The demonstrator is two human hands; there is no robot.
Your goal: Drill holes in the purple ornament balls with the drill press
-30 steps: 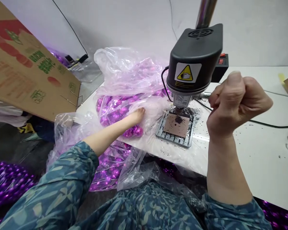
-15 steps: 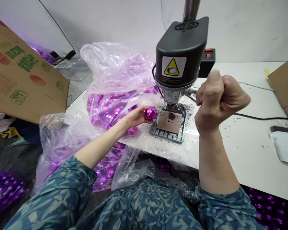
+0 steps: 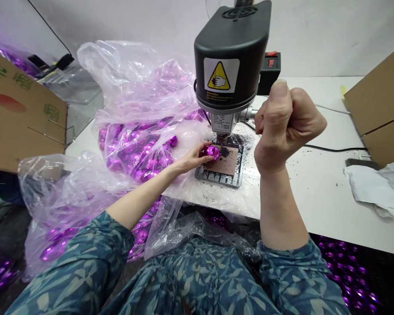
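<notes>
Between the fingers and thumb of my left hand (image 3: 196,158) is a shiny purple faceted ball (image 3: 212,152). The ball is over the left part of a brown square board (image 3: 223,162), which lies on the slotted metal base (image 3: 216,180) of a bench drill press (image 3: 230,57). Dark shavings cover part of the board and base, below the chuck (image 3: 222,136). My right hand (image 3: 287,127) is raised to the right of the press, closed in a fist close to its side shaft (image 3: 248,114). Whatever the fist grips is hidden.
A clear plastic bag of purple balls (image 3: 134,148) spreads over the left of the white table (image 3: 318,188) and down its front. Cardboard boxes stand at left (image 3: 26,118) and right (image 3: 381,100). A black cable (image 3: 328,149) and white paper (image 3: 371,188) lie at right.
My left hand has carried the purple ball rightward from the board's left edge onto the board. My right hand stays a raised fist by the press. The camera view has shifted.
</notes>
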